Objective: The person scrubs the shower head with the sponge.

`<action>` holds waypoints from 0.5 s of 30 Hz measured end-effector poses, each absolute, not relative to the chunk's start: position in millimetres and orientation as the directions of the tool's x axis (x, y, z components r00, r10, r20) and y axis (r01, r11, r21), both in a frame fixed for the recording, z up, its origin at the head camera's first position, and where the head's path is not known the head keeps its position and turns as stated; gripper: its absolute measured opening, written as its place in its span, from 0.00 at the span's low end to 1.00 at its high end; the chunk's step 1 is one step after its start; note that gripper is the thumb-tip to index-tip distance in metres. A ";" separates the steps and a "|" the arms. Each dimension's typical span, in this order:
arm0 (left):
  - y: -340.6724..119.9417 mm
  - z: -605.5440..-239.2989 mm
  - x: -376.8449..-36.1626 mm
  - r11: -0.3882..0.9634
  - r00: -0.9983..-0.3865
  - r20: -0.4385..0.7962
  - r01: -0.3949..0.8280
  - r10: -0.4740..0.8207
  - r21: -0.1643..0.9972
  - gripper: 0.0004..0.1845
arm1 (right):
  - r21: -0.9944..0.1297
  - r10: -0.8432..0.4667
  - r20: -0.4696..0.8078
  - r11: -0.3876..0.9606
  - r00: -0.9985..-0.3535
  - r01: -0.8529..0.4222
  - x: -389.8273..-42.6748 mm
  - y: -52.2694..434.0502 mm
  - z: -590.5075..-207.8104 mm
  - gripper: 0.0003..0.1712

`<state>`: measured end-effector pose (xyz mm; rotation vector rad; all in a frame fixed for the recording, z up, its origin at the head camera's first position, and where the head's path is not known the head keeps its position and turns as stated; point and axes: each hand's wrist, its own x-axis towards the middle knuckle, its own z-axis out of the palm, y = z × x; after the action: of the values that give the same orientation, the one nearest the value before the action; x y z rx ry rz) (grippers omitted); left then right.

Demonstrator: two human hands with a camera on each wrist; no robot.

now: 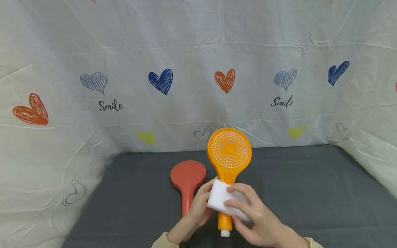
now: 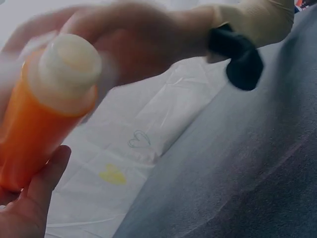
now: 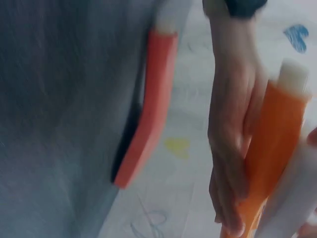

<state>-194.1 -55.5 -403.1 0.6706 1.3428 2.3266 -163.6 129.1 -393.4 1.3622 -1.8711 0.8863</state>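
Pale sheeting [image 1: 192, 31] printed with hearts and the word "Smile" hangs across the upper part of the head view, above a dark cloth-covered bench [image 1: 304, 196]. Just right of lower centre is an orange handheld shower head [image 1: 229, 151], its perforated spray face toward the camera and its handle pointing down the frame. Left hand [image 1: 200, 206] grasps that handle from the left side, its fingers lying along it in the right wrist view. Right hand [image 1: 258, 215] pinches a white sponge block [image 1: 225, 196] between fingers and thumb, over the front of the handle. At centre-left of the head view a red shower head [image 1: 187, 175] lies on the bench, smooth back up, its handle partly behind the left hand.

Judging by its look, the orange shower head is stiff, hollow plastic: fairly light, with the broad head likely making it top-heavy. Its smooth barrel could slip or twist, more so if damp. The middle of the handle seems the best hold, clear of the spray face and the white connector [image 2: 72, 64] at its end. The sponge block looks very light, soft and easily dented, so a gentle pinch at its edges should do.
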 end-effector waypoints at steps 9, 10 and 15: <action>-57.0 -401.3 -195.7 -0.557 -0.800 0.270 -0.096 0.537 0.825 0.24 | -0.019 -0.557 0.829 0.063 -0.051 -0.998 -175.7 131.3 -389.4 0.13; -56.8 -401.1 -195.0 -0.544 -0.815 0.241 -0.105 0.527 0.833 0.23 | -0.035 -0.520 0.850 0.114 -0.089 -0.993 -181.5 130.1 -389.2 0.13; -54.0 -399.1 -192.7 -0.522 -0.831 0.176 -0.154 0.528 0.839 0.23 | -0.183 -0.368 0.866 0.399 -0.340 -0.898 -197.2 123.7 -387.3 0.17</action>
<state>-192.7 -54.0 -399.1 0.5859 1.2453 2.3650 -197.2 123.7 -387.3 1.0861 -1.8913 0.8778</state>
